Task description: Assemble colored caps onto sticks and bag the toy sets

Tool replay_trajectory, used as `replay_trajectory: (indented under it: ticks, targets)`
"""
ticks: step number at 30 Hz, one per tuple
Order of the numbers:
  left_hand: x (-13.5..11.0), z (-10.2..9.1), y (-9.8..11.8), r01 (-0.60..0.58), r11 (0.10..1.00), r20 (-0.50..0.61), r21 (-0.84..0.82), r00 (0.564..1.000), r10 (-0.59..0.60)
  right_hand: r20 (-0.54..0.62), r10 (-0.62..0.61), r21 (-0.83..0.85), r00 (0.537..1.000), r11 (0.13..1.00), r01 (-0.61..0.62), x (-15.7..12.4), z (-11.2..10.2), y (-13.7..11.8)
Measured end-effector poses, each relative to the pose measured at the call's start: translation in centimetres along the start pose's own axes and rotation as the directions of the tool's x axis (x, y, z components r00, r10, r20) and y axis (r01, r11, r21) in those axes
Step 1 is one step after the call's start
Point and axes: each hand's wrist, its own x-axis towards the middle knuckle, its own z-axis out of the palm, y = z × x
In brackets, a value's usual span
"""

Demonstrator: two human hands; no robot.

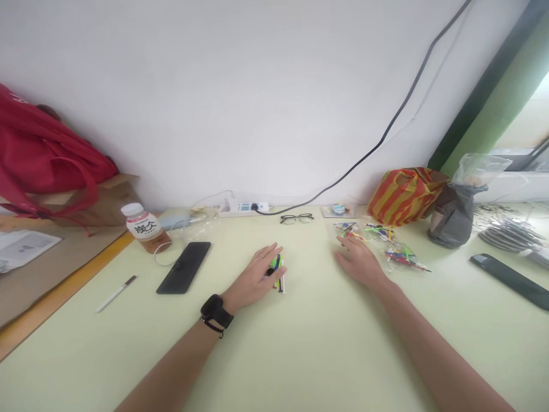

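Observation:
My left hand (256,276) lies on the table with its fingers stretched out. It partly covers a small bunch of thin coloured plastic strips (282,281) in green, blue, white and black, and the thumb rests across them. My right hand (360,262) hovers or rests over the table further right, fingers extended, with nothing seen in it. Just beyond its fingertips are clear bags holding similar coloured pieces: one bag (349,230) at the fingers, another (380,232) behind, and a third bag (404,257) to the right.
Glasses (297,218) and a power strip (243,207) sit along the wall. On the left are a phone (184,268), a pen (115,294) and a bottle (146,228). At right stand a striped bag (403,195), a grey bag (455,220) and a dark flat case (510,280).

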Motion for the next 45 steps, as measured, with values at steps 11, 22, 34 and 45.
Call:
replay_trajectory:
  ticks: [11, 22, 34, 45]
  targets:
    - [0.4, -2.0, 0.1, 0.245, 0.959, -0.118, -0.144, 0.958, -0.263, 0.189, -0.395, 0.344, 0.899, 0.884, 0.317, -3.0, -2.0, -9.2]
    - [0.2, -1.1, 1.9, -0.043, 0.964, 0.024, -0.261, 0.998, 0.051, 0.141, -0.445, 0.488, 0.884, 0.808, 0.329, -3.1, -0.9, -9.4]
    - [0.0, 0.6, 2.0, -0.128, 0.987, -0.02, 0.097, 0.991, 0.131, 0.054, -0.259, 0.584, 0.964, 0.792, 0.179, -2.0, 0.5, -7.8]
    - [0.2, 0.9, 1.3, -0.172, 0.98, -0.127, 0.097, 0.975, 0.183, -0.065, -0.226, 0.612, 0.972, 0.76, 0.218, -1.7, 1.0, -7.8]
